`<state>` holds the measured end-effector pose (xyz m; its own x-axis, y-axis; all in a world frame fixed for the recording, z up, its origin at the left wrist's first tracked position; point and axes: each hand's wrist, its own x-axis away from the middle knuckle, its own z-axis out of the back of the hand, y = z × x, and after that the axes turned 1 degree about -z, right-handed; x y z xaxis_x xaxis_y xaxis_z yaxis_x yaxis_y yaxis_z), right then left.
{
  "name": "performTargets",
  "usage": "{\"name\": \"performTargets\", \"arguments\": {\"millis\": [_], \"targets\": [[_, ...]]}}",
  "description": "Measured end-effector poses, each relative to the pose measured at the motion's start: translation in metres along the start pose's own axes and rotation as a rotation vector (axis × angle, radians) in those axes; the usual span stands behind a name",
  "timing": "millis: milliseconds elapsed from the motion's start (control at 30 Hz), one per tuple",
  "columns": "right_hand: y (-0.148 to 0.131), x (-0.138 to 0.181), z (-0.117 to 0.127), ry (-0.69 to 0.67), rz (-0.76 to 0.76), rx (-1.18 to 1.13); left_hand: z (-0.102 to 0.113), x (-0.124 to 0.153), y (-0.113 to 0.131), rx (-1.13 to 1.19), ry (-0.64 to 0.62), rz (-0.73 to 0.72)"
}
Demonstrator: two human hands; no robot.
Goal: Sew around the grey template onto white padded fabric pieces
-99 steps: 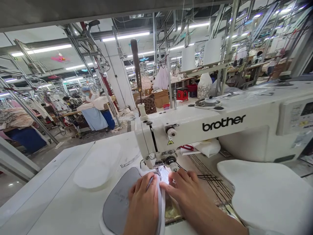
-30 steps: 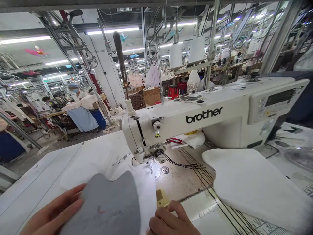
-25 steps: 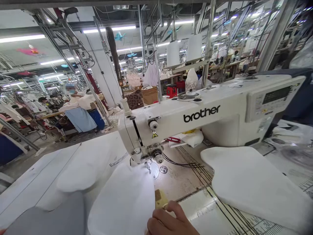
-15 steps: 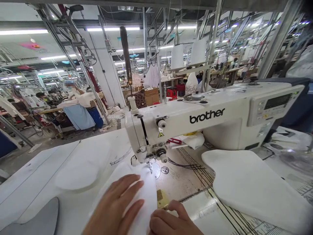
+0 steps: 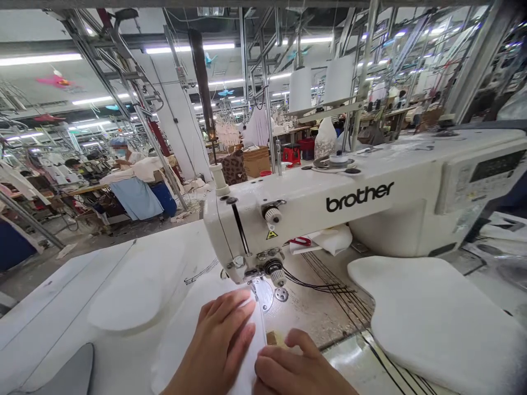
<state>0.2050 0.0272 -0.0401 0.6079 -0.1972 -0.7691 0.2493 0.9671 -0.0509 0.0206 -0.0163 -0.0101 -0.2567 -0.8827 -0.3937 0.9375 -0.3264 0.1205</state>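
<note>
The left hand [image 5: 220, 337] lies extended on white fabric [image 5: 177, 334], presser foot [image 5: 254, 293] at one o'clock; the right hand [image 5: 292, 367] grips the fabric edge

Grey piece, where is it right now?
The grey piece lies on the white tabletop at the bottom left of the head view, partly out of frame, left of the left hand.

Plain white cloth [image 5: 179, 326] lies mostly flat beneath the left hand [image 5: 224, 332], spreading out leftward from it; its straight right edge runs from beside those fingertips back into the curled right hand [image 5: 292, 365].
</note>
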Motion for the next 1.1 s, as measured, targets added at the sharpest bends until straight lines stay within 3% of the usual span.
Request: {"name": "performTargets", "arguments": {"millis": [233, 533, 667, 833, 933, 1100], "targets": [[0.020, -0.014, 0.007, -0.125, 0.136, 0.064, -0.006, -0.014, -0.006, -0.050, 0.040, 0.063], [0.038, -0.028, 0.013, -0.434, 0.030, -0.089, -0.009, -0.026, -0.014, -0.052, 0.044, 0.107], [0.039, -0.019, 0.003, -0.292, 0.014, -0.083, 0.002, -0.027, -0.015, -0.056, 0.040, 0.068], [0.038, -0.016, -0.009, -0.016, 0.001, -0.010, 0.029, -0.024, -0.025, 0.029, -0.121, -0.211], [0.038, -0.017, -0.014, 0.093, -0.004, -0.003, 0.035, -0.021, -0.031, 0.073, -0.117, -0.275], [0.037, -0.014, -0.014, 0.082, -0.039, -0.018, 0.034, -0.022, -0.028, 0.244, -0.121, -0.405]]}}
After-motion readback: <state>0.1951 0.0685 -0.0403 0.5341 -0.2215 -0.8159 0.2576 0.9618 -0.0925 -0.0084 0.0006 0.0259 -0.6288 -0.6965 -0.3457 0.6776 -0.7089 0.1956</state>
